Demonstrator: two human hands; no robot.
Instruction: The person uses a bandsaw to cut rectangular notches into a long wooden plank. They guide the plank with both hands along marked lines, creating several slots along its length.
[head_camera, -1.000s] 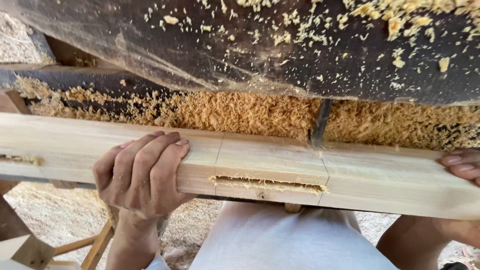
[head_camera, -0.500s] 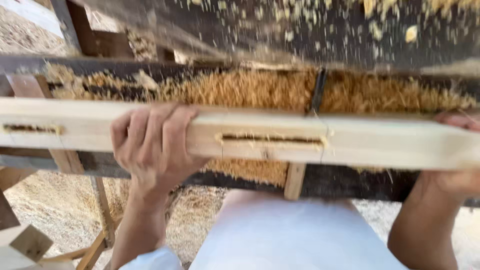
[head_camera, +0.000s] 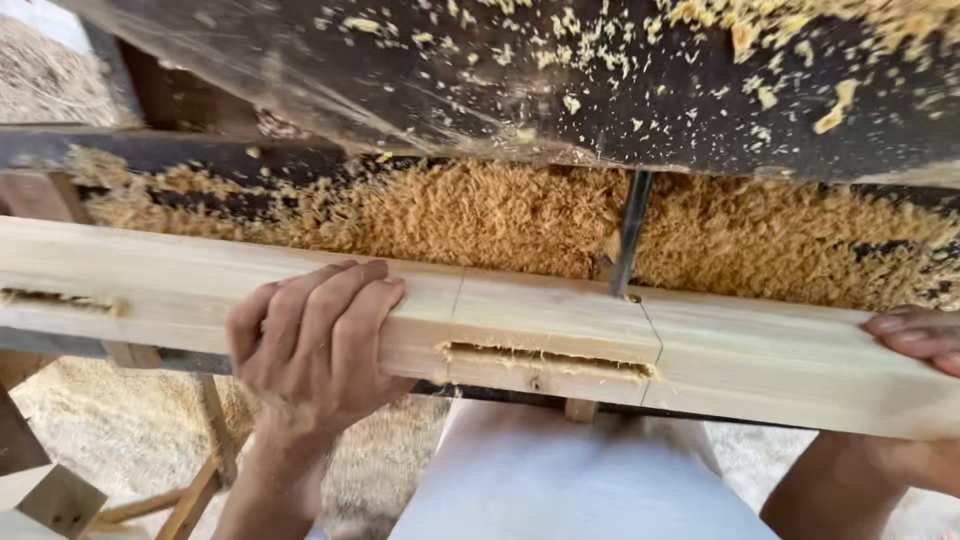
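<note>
Gripping a pale beam (head_camera: 540, 330) with the left hand (head_camera: 315, 350), fingers (head_camera: 350, 300) curling over the top face and the near edge, thumb hidden underneath. Resting the right hand (head_camera: 920, 335) on the beam's top at the frame's right edge, fingertips flat on the wood; impossible to tell whether closing around it, most of that hand being out of view. Lying across the frame from left to right, the beam, just in front of a dark machine bed (head_camera: 600, 90) speckled with chips. Showing a rough slot (head_camera: 545, 360) in the near face, between two pencil lines, just right of the left hand. Showing a second slot (head_camera: 60, 300) near the left end. Standing just behind the beam, above the right end of the first slot, a thin dark bit (head_camera: 630, 235). Piling up behind the beam, a thick bank of sawdust (head_camera: 450, 215). Showing below, pale trousers (head_camera: 560, 480).
</note>
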